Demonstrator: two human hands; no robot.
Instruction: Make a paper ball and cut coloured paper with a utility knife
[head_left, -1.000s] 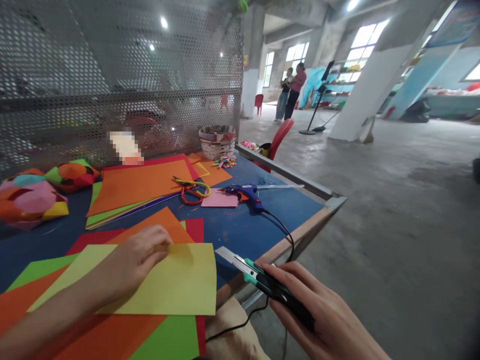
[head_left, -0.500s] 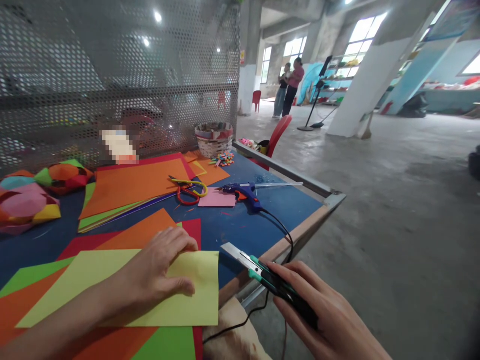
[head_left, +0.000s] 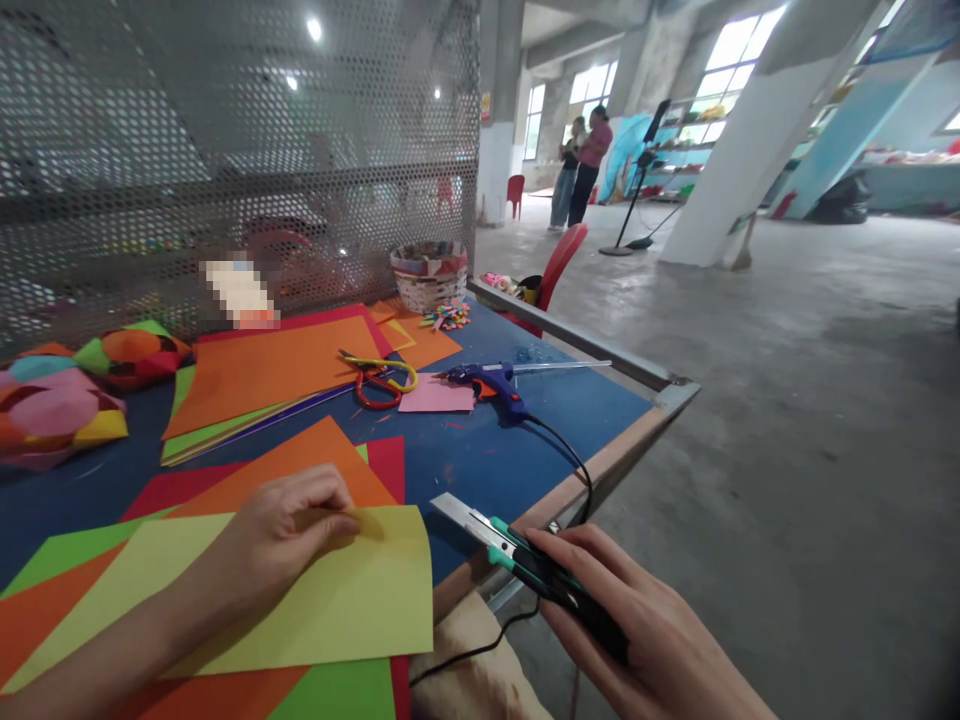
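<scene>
My left hand (head_left: 281,540) rests on a yellow-green paper sheet (head_left: 352,600) that lies on top of orange, red and green sheets at the near edge of the blue table (head_left: 480,460). Its fingers are curled, with the fingertips pressing on the sheet's far edge. My right hand (head_left: 645,630) is closed round a green and black utility knife (head_left: 525,565). The knife's metal blade end points left, over the table's right edge, just right of the yellow-green sheet.
A blue glue gun (head_left: 491,385) with a black cord, red and yellow scissors (head_left: 379,380), a pink paper piece (head_left: 435,398), a stack of orange sheets (head_left: 270,370), a woven basket (head_left: 429,275) and paper balls (head_left: 52,410) lie farther back. A perforated metal screen (head_left: 240,150) stands behind. Two people stand far off.
My left hand's fingers, spread flat on the yellow-green sheet half a second ago, have curled back toward the sheet's far edge. The sheet has shifted slightly. My right hand keeps the knife.
</scene>
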